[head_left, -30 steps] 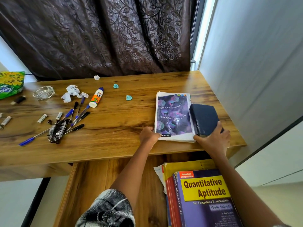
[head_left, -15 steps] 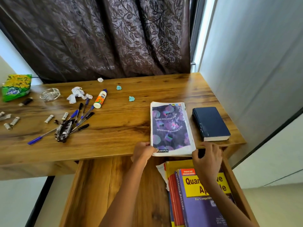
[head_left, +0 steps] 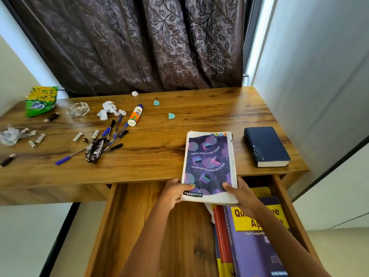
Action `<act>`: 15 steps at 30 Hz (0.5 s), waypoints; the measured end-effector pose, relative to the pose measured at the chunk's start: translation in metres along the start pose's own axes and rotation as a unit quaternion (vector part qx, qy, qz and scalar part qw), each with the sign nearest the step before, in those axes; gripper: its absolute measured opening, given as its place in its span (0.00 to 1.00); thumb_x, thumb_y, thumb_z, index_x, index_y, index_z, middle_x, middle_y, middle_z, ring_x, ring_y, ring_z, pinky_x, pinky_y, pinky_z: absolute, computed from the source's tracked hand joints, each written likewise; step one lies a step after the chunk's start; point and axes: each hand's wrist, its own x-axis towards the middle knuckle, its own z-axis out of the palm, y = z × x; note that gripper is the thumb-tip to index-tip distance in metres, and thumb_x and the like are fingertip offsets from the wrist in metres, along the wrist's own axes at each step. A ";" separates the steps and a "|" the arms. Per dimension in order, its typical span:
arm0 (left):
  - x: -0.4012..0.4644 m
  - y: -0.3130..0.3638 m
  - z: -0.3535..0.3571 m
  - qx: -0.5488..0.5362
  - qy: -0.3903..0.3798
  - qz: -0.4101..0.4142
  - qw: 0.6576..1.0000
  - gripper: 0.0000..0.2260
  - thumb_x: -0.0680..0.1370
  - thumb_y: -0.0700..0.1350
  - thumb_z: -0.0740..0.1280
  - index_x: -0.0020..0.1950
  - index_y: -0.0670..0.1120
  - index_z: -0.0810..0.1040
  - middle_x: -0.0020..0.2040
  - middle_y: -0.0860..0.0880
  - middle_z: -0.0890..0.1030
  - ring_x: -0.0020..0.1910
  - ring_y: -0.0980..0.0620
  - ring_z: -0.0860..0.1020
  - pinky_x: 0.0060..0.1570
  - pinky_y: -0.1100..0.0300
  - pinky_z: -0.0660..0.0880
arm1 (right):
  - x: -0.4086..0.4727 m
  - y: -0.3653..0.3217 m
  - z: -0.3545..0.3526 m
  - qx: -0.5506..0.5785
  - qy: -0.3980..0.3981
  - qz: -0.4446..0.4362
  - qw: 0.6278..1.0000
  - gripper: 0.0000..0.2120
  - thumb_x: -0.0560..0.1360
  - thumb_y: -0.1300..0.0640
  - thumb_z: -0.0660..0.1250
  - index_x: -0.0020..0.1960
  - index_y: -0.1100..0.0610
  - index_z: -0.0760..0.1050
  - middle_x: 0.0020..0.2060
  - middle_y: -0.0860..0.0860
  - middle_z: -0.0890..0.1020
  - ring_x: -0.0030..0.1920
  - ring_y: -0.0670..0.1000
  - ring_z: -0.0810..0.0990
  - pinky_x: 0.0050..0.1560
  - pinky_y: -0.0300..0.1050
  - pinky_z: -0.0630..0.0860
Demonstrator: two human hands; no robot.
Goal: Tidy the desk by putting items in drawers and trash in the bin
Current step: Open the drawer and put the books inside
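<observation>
A purple-covered notebook [head_left: 209, 162] juts over the desk's front edge, its near end above the open drawer [head_left: 139, 226]. My left hand [head_left: 174, 193] grips its near left corner, thumb on the cover. My right hand [head_left: 239, 193] grips the near right corner. A dark blue book [head_left: 265, 145] lies on the desk [head_left: 159, 140] to the right of the notebook. Inside the drawer, on its right side, lies a stack of books topped by a purple and yellow one [head_left: 257, 236].
Left on the desk lie several pens [head_left: 111, 136], a glue bottle [head_left: 135, 114], crumpled paper [head_left: 108, 111], teal scraps [head_left: 171, 115], a glass ashtray [head_left: 77, 109], a green snack bag [head_left: 41, 100] and small rolled wrappers [head_left: 38, 139]. A curtain hangs behind; a wall stands on the right.
My right hand left the blue book on the desk and took the notebook's near right corner. Both hands have drawn the notebook toward me, past the desk edge and over the drawer.
</observation>
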 end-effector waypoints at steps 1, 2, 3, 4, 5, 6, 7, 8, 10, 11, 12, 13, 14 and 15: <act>-0.003 -0.001 -0.001 0.008 0.000 0.018 1.000 0.16 0.71 0.37 0.73 0.57 0.45 0.76 0.44 0.51 0.82 0.39 0.55 0.80 0.32 0.64 0.75 | -0.003 0.002 0.001 -0.006 0.001 -0.016 1.000 0.19 0.74 0.61 0.68 0.63 0.56 0.68 0.55 0.57 0.81 0.51 0.57 0.81 0.50 0.57 0.79; -0.006 -0.005 -0.002 0.015 0.001 0.041 0.999 0.17 0.71 0.37 0.73 0.57 0.45 0.76 0.46 0.51 0.82 0.39 0.56 0.80 0.30 0.66 0.75 | -0.007 0.004 0.002 -0.015 0.005 -0.032 0.999 0.20 0.74 0.61 0.68 0.64 0.56 0.67 0.55 0.56 0.80 0.52 0.57 0.81 0.51 0.58 0.79; -0.010 -0.010 -0.004 0.020 0.004 0.063 0.998 0.17 0.71 0.36 0.73 0.57 0.46 0.75 0.48 0.51 0.82 0.40 0.57 0.80 0.29 0.68 0.74 | -0.011 0.007 0.003 -0.027 0.008 -0.046 0.999 0.22 0.74 0.61 0.69 0.64 0.55 0.66 0.55 0.56 0.80 0.52 0.57 0.81 0.51 0.57 0.80; -0.014 -0.016 -0.007 0.025 0.011 0.085 0.996 0.18 0.71 0.35 0.73 0.57 0.46 0.74 0.49 0.51 0.82 0.42 0.57 0.80 0.30 0.69 0.74 | -0.016 0.009 0.005 -0.039 0.008 -0.059 0.997 0.22 0.73 0.61 0.69 0.65 0.54 0.66 0.55 0.55 0.80 0.52 0.56 0.81 0.49 0.56 0.80; -0.019 -0.022 -0.009 0.028 0.020 0.107 0.994 0.19 0.70 0.35 0.73 0.58 0.46 0.73 0.50 0.51 0.82 0.43 0.58 0.80 0.31 0.70 0.74 | -0.020 0.011 0.007 -0.053 0.006 -0.071 0.996 0.23 0.73 0.62 0.69 0.65 0.54 0.66 0.54 0.55 0.80 0.51 0.55 0.81 0.48 0.55 0.81; -0.024 -0.028 -0.013 0.028 0.029 0.127 0.991 0.20 0.70 0.34 0.73 0.58 0.46 0.73 0.51 0.50 0.82 0.44 0.58 0.80 0.32 0.70 0.74 | -0.024 0.011 0.010 -0.067 0.000 -0.085 0.994 0.24 0.72 0.64 0.69 0.65 0.54 0.66 0.53 0.55 0.80 0.51 0.54 0.81 0.47 0.53 0.81; -0.027 -0.034 -0.018 0.026 0.037 0.143 0.989 0.21 0.70 0.33 0.73 0.58 0.47 0.73 0.51 0.50 0.82 0.44 0.58 0.80 0.33 0.70 0.75 | -0.027 0.011 0.014 -0.081 -0.007 -0.098 0.992 0.25 0.72 0.65 0.70 0.65 0.53 0.66 0.53 0.54 0.80 0.50 0.53 0.81 0.46 0.51 0.82; -0.031 -0.038 -0.023 0.027 0.045 0.154 0.987 0.22 0.69 0.32 0.73 0.58 0.48 0.72 0.50 0.50 0.82 0.45 0.57 0.80 0.33 0.70 0.75 | -0.030 0.010 0.018 -0.097 -0.013 -0.112 0.989 0.26 0.71 0.67 0.70 0.66 0.53 0.66 0.53 0.52 0.80 0.50 0.52 0.81 0.44 0.46 0.82; -0.036 -0.046 -0.034 0.037 0.069 0.164 0.983 0.22 0.69 0.32 0.74 0.58 0.48 0.73 0.48 0.50 0.82 0.45 0.55 0.81 0.33 0.69 0.76 | -0.036 0.007 0.029 -0.122 -0.021 -0.137 0.983 0.27 0.71 0.69 0.69 0.66 0.53 0.66 0.52 0.50 0.79 0.50 0.50 0.80 0.40 0.36 0.80; -0.038 -0.049 -0.038 0.041 0.083 0.166 0.982 0.20 0.69 0.33 0.74 0.57 0.47 0.74 0.48 0.49 0.82 0.44 0.53 0.82 0.35 0.66 0.78 | -0.038 0.006 0.035 -0.128 -0.028 -0.145 0.981 0.27 0.72 0.70 0.68 0.67 0.54 0.66 0.53 0.50 0.79 0.51 0.50 0.79 0.41 0.36 0.80; -0.039 -0.053 -0.043 0.038 0.096 0.164 0.981 0.18 0.69 0.33 0.74 0.55 0.46 0.76 0.48 0.47 0.83 0.44 0.51 0.82 0.38 0.62 0.79 | -0.040 0.007 0.042 -0.135 -0.039 -0.151 0.979 0.27 0.72 0.70 0.68 0.68 0.55 0.66 0.55 0.51 0.79 0.53 0.51 0.79 0.44 0.38 0.81; -0.041 -0.056 -0.048 0.027 0.106 0.161 0.981 0.16 0.69 0.33 0.74 0.52 0.47 0.77 0.49 0.45 0.83 0.45 0.48 0.82 0.41 0.56 0.80 | -0.041 0.010 0.049 -0.141 -0.048 -0.152 0.977 0.27 0.72 0.69 0.68 0.68 0.56 0.65 0.56 0.52 0.78 0.55 0.53 0.78 0.47 0.40 0.81; -0.043 -0.059 -0.052 0.013 0.112 0.161 0.980 0.16 0.69 0.32 0.74 0.51 0.48 0.77 0.49 0.44 0.83 0.45 0.46 0.82 0.43 0.52 0.81 | -0.043 0.013 0.054 -0.148 -0.056 -0.153 0.975 0.27 0.72 0.68 0.68 0.69 0.57 0.65 0.57 0.53 0.78 0.56 0.54 0.78 0.48 0.41 0.80; -0.044 -0.063 -0.056 0.001 0.117 0.162 0.980 0.16 0.69 0.32 0.74 0.51 0.48 0.76 0.49 0.44 0.82 0.44 0.45 0.82 0.44 0.50 0.81 | -0.045 0.017 0.060 -0.154 -0.057 -0.150 0.975 0.27 0.73 0.68 0.68 0.69 0.58 0.65 0.57 0.52 0.78 0.56 0.54 0.78 0.45 0.37 0.79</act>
